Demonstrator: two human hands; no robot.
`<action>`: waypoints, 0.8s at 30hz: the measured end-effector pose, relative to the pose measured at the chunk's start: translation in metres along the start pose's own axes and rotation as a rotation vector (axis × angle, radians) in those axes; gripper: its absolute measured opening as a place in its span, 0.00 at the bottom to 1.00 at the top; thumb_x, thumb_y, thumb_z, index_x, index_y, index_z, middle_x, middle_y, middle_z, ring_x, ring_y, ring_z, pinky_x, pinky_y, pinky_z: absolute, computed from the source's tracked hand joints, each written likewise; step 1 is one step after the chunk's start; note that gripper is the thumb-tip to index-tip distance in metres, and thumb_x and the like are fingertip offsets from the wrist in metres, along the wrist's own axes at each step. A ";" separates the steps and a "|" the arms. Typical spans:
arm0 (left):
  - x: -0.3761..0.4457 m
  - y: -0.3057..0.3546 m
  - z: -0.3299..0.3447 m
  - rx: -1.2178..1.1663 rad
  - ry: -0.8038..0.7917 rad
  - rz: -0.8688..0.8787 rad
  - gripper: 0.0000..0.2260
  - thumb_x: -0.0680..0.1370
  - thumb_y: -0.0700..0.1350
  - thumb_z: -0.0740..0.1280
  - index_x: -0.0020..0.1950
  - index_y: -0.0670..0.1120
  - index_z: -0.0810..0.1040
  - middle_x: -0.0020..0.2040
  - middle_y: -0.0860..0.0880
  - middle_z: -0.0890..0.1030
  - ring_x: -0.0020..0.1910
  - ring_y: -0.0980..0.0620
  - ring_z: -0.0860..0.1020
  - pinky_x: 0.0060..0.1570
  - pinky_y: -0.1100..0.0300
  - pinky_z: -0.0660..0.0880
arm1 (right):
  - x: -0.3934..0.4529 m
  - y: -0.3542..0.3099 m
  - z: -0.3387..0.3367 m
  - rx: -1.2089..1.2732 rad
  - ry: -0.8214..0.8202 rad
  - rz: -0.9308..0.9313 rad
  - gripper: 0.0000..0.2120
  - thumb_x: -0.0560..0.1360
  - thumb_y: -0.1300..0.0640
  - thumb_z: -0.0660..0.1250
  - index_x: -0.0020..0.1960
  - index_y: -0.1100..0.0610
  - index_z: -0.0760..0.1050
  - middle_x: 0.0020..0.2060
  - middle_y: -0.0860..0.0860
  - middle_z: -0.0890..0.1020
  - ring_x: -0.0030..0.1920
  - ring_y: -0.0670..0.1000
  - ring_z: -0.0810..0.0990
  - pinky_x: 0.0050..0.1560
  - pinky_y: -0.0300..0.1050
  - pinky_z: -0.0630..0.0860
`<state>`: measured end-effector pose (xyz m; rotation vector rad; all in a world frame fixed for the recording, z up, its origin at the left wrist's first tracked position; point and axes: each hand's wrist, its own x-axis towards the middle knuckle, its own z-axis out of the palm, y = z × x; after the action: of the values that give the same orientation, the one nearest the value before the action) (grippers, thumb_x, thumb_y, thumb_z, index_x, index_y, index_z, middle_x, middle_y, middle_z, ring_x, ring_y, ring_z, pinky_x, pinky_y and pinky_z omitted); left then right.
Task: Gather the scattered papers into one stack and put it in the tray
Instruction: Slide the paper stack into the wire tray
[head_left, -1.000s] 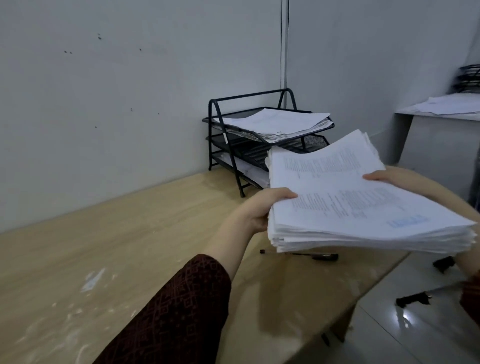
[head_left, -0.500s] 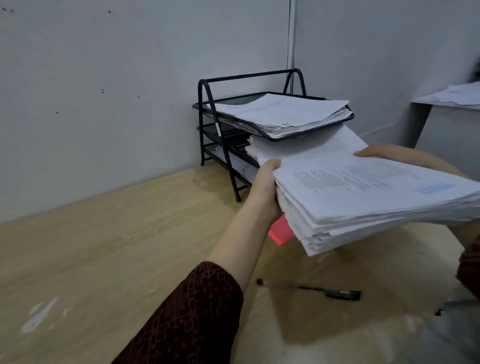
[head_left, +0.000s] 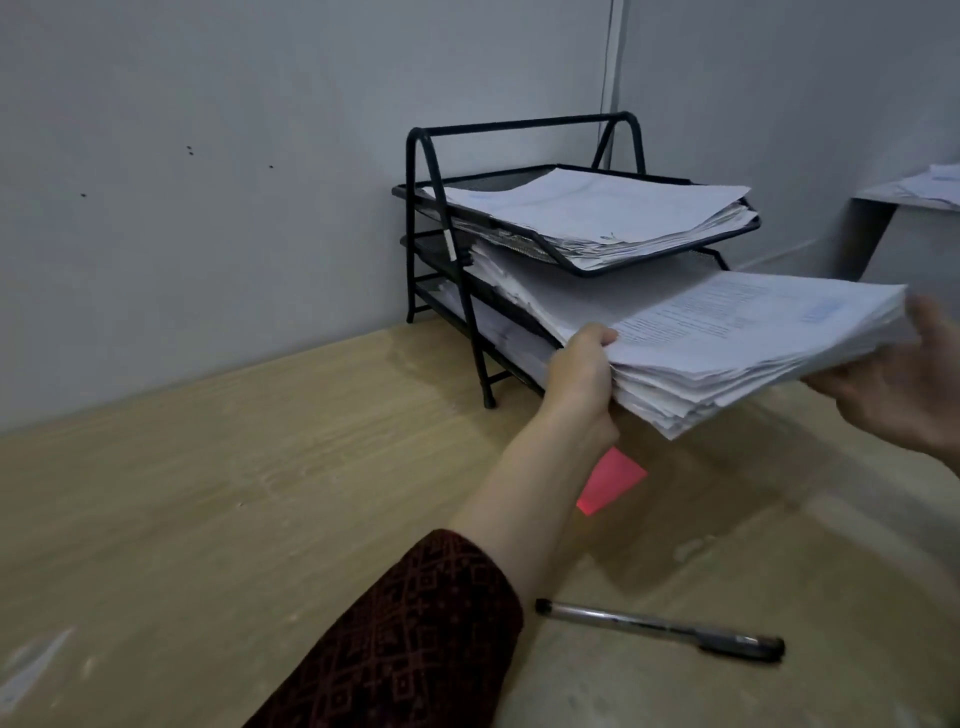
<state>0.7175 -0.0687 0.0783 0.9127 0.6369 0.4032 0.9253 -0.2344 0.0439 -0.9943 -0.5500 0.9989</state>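
Thick paper stack gripped at its near-left corner by the left hand, far end slid into the tray rack middle tier, right hand spread loose at the stack's right edge.

Left hand grips stack (half-trayed).

The blurred right hand ran off the frame's edge, and the thick white paper stack's far end lay hidden under the black wire tray's top tier.

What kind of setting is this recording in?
Probably an office: a tiered letter tray filled with papers on a wooden desk, a pen, and a second paper-covered desk.
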 end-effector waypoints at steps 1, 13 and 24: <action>0.002 -0.001 0.001 0.003 0.025 0.006 0.05 0.77 0.43 0.61 0.41 0.45 0.69 0.33 0.48 0.72 0.30 0.50 0.72 0.25 0.68 0.68 | -0.008 0.000 0.000 -0.044 -0.020 -0.079 0.38 0.78 0.35 0.48 0.76 0.59 0.43 0.74 0.54 0.50 0.74 0.52 0.49 0.74 0.50 0.54; -0.043 -0.013 0.013 -0.143 -0.178 -0.003 0.12 0.82 0.39 0.51 0.61 0.34 0.66 0.34 0.39 0.81 0.27 0.47 0.82 0.29 0.60 0.80 | 0.013 -0.011 0.097 -0.166 0.415 -0.044 0.08 0.80 0.66 0.54 0.45 0.62 0.69 0.41 0.57 0.78 0.29 0.47 0.82 0.28 0.36 0.78; -0.008 -0.007 0.017 -0.312 0.016 0.103 0.18 0.83 0.46 0.56 0.68 0.36 0.65 0.46 0.39 0.80 0.32 0.48 0.81 0.29 0.59 0.79 | 0.055 0.034 0.132 0.062 0.503 -0.177 0.08 0.79 0.68 0.59 0.40 0.63 0.67 0.36 0.58 0.74 0.28 0.50 0.79 0.23 0.36 0.75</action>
<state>0.7235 -0.0872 0.0832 0.6457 0.5249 0.5852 0.8346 -0.1234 0.0734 -1.0732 -0.1816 0.5732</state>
